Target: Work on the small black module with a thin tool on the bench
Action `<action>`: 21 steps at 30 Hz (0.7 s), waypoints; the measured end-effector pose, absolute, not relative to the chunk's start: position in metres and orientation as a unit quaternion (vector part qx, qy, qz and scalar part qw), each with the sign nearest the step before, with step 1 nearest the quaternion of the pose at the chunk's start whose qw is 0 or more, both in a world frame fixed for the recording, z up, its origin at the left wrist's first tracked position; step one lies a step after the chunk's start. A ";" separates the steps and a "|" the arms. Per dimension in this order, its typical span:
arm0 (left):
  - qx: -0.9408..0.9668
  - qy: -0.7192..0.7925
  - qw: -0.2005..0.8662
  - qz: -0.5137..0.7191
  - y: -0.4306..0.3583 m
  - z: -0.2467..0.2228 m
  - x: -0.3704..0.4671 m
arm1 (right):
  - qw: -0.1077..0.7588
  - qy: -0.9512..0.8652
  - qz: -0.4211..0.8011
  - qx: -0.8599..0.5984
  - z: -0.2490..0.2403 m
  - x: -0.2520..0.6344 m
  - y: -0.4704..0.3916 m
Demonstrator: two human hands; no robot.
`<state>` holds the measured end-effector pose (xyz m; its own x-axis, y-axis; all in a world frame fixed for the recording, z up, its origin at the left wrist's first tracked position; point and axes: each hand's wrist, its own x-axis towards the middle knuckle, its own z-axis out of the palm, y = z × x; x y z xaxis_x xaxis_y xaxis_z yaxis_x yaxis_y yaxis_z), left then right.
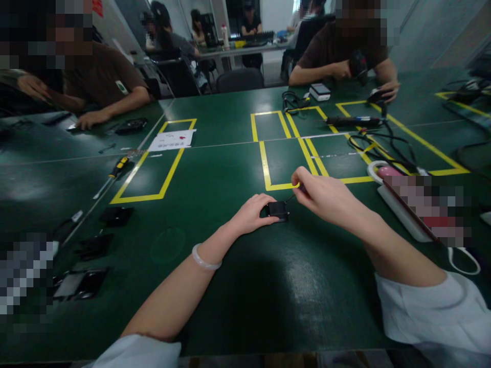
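Note:
On the green table (222,306), a small black rectangular block (278,210) lies in front of me, with small metal pins or screws at its side. My left hand (253,212) grips it from the left, thumb along the near edge and fingers behind. In my right hand (324,195), closed in a pinch, is a small screwdriver (290,198); its thin dark shaft points down-left to the block's far right corner. The fingers cover most of its handle. Whether the tip touches the block is hard to tell.
Left are a yellow-black screwdriver (119,167) and several black parts (115,215). A paper label (172,140) lies within yellow tape (169,181). Right are a black pen-shaped power tool (355,121), cables (399,140) and a bag-like item (422,204). Co-workers sit opposite.

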<state>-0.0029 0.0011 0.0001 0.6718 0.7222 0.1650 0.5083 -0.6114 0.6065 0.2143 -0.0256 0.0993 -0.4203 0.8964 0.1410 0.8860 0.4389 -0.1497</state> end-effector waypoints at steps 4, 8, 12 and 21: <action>0.876 0.349 0.266 0.201 0.001 0.000 -0.003 | 0.106 -0.843 0.026 -0.527 0.099 0.215 -0.026; 0.875 0.351 0.266 0.200 0.001 0.001 -0.004 | 0.106 -0.842 0.033 -0.527 0.099 0.215 -0.025; 0.874 0.354 0.268 0.198 0.001 0.000 -0.004 | 0.090 -0.842 0.024 -0.532 0.100 0.214 -0.024; 0.872 0.358 0.272 0.192 0.001 0.001 -0.003 | 0.107 -0.853 0.029 -0.509 0.098 0.216 -0.025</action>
<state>-0.0031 0.0012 0.0012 0.6698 0.7291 0.1408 0.5195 -0.5956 0.6127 0.2158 -0.0253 0.0982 -0.4582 0.8755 0.1534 0.8632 0.4795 -0.1582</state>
